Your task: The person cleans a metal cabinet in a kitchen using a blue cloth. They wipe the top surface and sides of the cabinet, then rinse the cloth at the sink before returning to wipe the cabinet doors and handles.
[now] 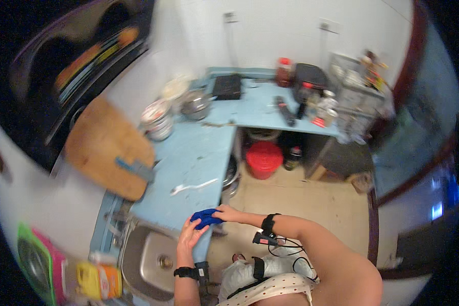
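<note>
A bunched dark blue cloth (206, 218) is held between my two hands, over the front edge of the light blue countertop (183, 157). My left hand (190, 234) grips its left end, thumb and fingers around the fabric. At the right end, the fingers of my right hand (228, 213) are closed on it. A white long-handled brush or similar utensil (194, 186) lies on the counter just beyond the cloth. Left of my left hand is a stainless steel sink (153, 260) with a round drain.
A wooden cutting board (103, 149) leans at the left, with a blue-handled cleaver (135, 167) before it. A lidded tub (157, 120) and metal pot (196, 105) stand farther back. Below the counter sits a red bucket (264, 158). A yellow jug (98, 280) stands beside the sink.
</note>
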### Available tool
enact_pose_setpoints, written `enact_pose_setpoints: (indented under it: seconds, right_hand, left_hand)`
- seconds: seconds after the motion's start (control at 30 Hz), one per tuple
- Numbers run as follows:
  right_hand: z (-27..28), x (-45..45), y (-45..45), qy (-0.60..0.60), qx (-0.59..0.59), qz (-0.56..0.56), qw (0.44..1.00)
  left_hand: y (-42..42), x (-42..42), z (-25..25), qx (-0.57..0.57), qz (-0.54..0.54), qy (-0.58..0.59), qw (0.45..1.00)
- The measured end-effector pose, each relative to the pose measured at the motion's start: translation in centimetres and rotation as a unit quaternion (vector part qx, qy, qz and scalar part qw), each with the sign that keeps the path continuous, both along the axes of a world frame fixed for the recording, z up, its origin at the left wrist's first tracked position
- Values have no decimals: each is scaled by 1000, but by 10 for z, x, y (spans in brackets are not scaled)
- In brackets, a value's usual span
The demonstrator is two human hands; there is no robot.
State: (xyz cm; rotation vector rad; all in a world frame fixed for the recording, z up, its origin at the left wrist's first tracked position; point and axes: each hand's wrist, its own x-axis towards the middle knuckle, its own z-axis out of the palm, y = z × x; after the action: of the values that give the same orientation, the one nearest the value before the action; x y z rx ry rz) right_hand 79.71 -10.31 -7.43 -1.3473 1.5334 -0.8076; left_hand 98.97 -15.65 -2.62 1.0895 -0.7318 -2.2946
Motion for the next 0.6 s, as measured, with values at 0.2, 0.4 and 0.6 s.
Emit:
enact_pose_setpoints:
  seconds: [0.2,0.4,0.6]
  right_hand:
    - [31,-171,161,-193,-67,-358,911]
    - [73,-290,323,78,-132,-469,870]
    - [74,-376,408,-84,-225,-530,813]
  left_hand:
    - [70,-204,3,-39,-307,-35,950]
    - [175,-364,1,-270,-524,-155,793]
    - [289,-506,14,-447,-566,-18,692]
